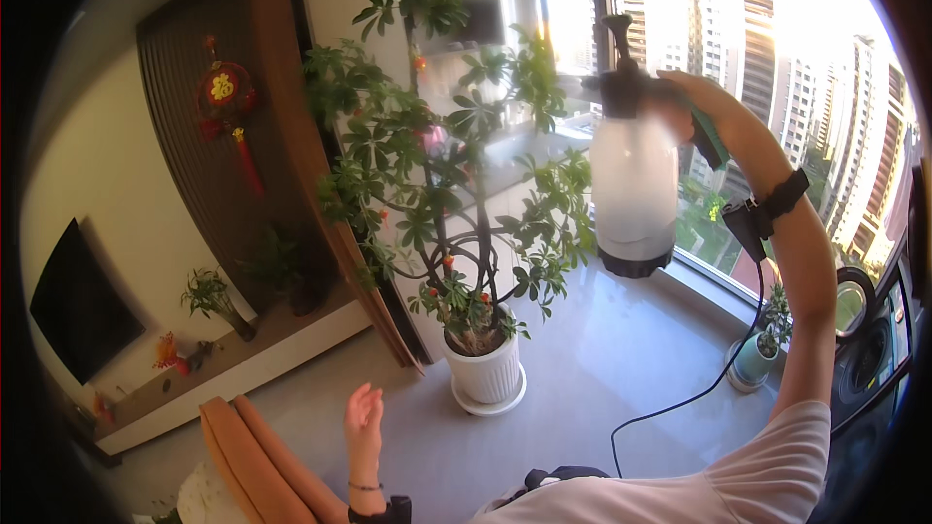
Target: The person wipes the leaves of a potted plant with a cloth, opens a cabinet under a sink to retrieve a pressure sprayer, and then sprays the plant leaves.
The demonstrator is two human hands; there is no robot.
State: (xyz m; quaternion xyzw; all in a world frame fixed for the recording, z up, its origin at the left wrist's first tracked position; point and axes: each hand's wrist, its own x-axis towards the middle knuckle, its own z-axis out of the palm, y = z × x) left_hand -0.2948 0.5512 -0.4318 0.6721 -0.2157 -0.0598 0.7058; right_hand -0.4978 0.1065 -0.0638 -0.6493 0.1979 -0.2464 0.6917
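Note:
A translucent pump spray bottle (633, 189) with a black base and black pump top is held up by my right hand (681, 105), closed around its handle. The bottle's nozzle side points left, toward a tall leafy potted plant (466, 196) with small red ornaments. That plant stands in a white ribbed pot (484, 375) on a white saucer (518, 394). Low at the left centre, my left hand (362, 407) is raised with bent fingers and holds nothing. A fine haze shows between the bottle and the leaves.
A small plant in a pale green pot (756, 360) stands by the window, near a washing machine (866, 364). A black cable (684, 404) hangs from my right wrist device. An orange-brown chair-like object (255, 451) is at lower left, below a low shelf (240, 371).

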